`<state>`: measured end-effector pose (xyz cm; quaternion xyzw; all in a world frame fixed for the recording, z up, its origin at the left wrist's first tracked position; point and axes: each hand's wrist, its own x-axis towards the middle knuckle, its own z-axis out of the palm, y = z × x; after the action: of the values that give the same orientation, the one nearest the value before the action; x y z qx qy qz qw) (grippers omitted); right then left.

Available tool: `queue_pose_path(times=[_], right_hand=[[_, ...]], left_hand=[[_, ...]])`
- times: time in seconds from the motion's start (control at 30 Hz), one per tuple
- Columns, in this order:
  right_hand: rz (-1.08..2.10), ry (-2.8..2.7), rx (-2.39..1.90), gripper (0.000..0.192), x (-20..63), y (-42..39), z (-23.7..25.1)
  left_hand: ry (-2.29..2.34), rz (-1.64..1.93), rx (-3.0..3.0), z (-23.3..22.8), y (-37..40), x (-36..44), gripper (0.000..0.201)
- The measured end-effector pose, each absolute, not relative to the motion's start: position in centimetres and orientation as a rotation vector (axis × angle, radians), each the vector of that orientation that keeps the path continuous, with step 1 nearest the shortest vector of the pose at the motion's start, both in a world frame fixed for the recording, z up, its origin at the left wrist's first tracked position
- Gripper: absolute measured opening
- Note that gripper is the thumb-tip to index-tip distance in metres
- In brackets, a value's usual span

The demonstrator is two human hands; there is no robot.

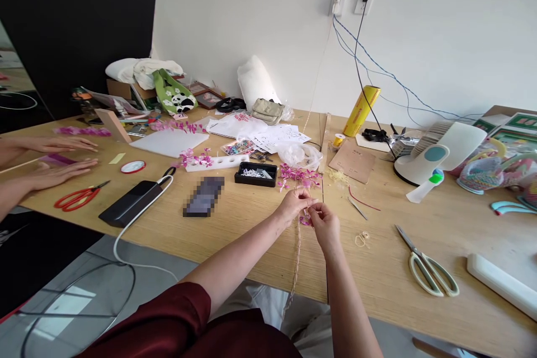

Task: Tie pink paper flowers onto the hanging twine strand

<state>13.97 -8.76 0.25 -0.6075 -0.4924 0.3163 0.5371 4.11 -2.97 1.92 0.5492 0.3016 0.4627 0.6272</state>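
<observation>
My left hand point(295, 203) is closed in a pinch at the upper part of a braided cord point(297, 257), which hangs over the table edge to my lap. Close against it, my right hand point(327, 227) also pinches; what lies between its fingertips is too small to make out. Small pink flowers point(305, 220) show just under the fingers. Beyond the hands lies a bunch of pink blossoms point(300, 175). A thin string point(318, 86) runs down from the wall socket toward this bunch.
Right: scissors point(428, 268), tweezers point(357, 208), white fan point(436, 151). Left: black tray point(255, 174) of small pieces, blurred phone point(204, 197), power bank-like black box point(131, 203) with white cable, red-handled scissors point(79, 197). Another person's hands point(65, 170) rest at far left by a purple strip.
</observation>
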Motion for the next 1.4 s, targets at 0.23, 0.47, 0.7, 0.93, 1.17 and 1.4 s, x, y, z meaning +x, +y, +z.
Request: queue_pose_path(times=[0.23, 0.47, 0.7, 0.93, 1.17, 1.4], right_hand=[[0.923, -1.028, -1.274, 0.022, 13.7, -8.7, 0.2], [0.882, -1.016, -1.303, 0.023, 13.3, -8.7, -0.1], [0.734, -1.103, -1.422, 0.021, 13.1, -8.6, -0.7], [0.998, -0.941, -1.223, 0.025, 13.2, -8.5, -0.6], [0.887, -1.014, -1.303, 0.029, 12.9, -8.0, -1.4], [0.993, -0.945, -1.226, 0.027, 13.1, -8.0, -1.1]], left_hand=[[0.526, 0.964, 1.245, 1.7, -3.4, 3.3, 0.026], [0.654, 1.049, 1.306, 1.3, -3.1, 3.3, 0.028], [0.661, 1.052, 1.267, 1.0, -3.2, 3.6, 0.030], [0.608, 0.925, 1.173, 0.8, -3.7, 3.1, 0.030], [0.661, 1.001, 1.165, 0.0, -2.9, 3.4, 0.029], [0.573, 0.961, 1.157, 0.1, -3.0, 3.3, 0.030]])
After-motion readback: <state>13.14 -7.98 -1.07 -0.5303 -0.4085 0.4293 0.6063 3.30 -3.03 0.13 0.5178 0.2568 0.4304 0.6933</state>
